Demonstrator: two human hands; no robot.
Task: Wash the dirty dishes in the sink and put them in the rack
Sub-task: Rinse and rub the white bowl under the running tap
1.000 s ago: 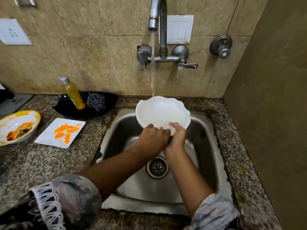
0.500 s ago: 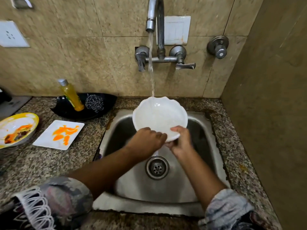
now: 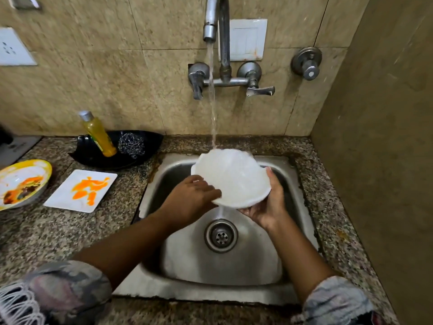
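A white scalloped bowl is tilted over the steel sink, under the water running from the tap. My left hand grips the bowl's near left rim, fingers curled over the edge. Under the bowl's right side, my right hand cups it, with the thumb up along the rim. Water spills off the bowl's low edge toward the drain. On the counter at left lie a white square plate smeared orange and a yellow-rimmed bowl with food remains.
A black dish behind the plates holds a yellow soap bottle and a steel scrubber. The tap handles stick out of the tiled wall above the sink. A wall stands close on the right. No rack is in view.
My right hand has slid from the bowl's near edge round to its right underside. The bowl has turned and tipped, and water now pours off its low edge.
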